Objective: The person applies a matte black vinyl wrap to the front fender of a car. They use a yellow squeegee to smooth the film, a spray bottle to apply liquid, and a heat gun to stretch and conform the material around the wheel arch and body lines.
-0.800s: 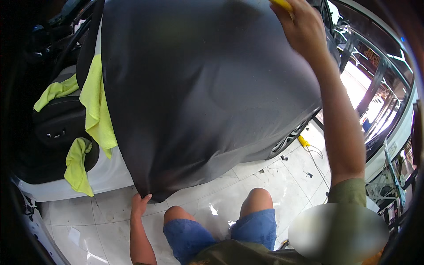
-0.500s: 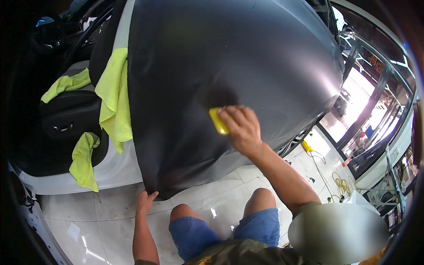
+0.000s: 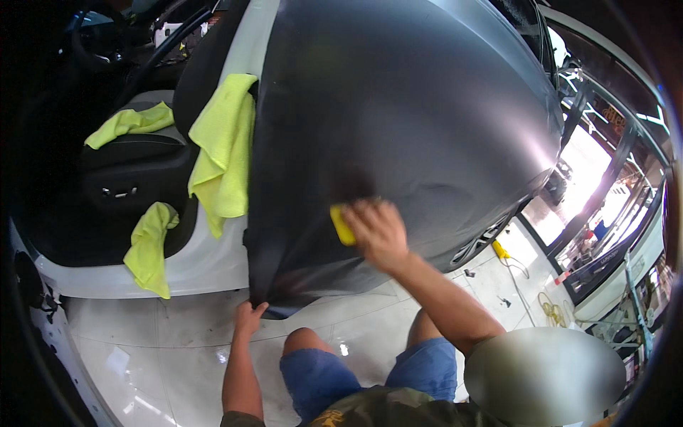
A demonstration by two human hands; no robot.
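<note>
Hand, right [image 3: 380,233]: one, closed over a yellow pad [image 3: 342,225], which lies against a dark sheet [image 3: 370,128]. Hand, left [image 3: 248,318]: one, pinching the sheet's lower corner between thumb and fingers. Location of sheet: spread over the side of a white car body [image 3: 220,260], just right of the open doorway; it bears shallow creases near the lower edge.

Obscured: the pad's right part, under the fingers; the sheet's top, cut off by the upper edge; the right upper arm, behind a blurred oval; most of a wheel [image 3: 478,242], under the sheet. The car's interior at upper left is too dark to make out well.

Counted: cloths, yellow-green, three: one on the car seat [image 3: 153,144], one draped on the door frame beside the sheet, one hanging over the sill. Yellow tool [image 3: 501,249] with cable, one. Yellow coiled cord [image 3: 551,309], one. Small dark scraps, at least two, near the tool.

Floor: pale glossy tiles [image 3: 192,324] with grey joints and bright reflections. Room: glass doors [image 3: 587,153] in dark frames at right, strongly lit from beyond.
</note>
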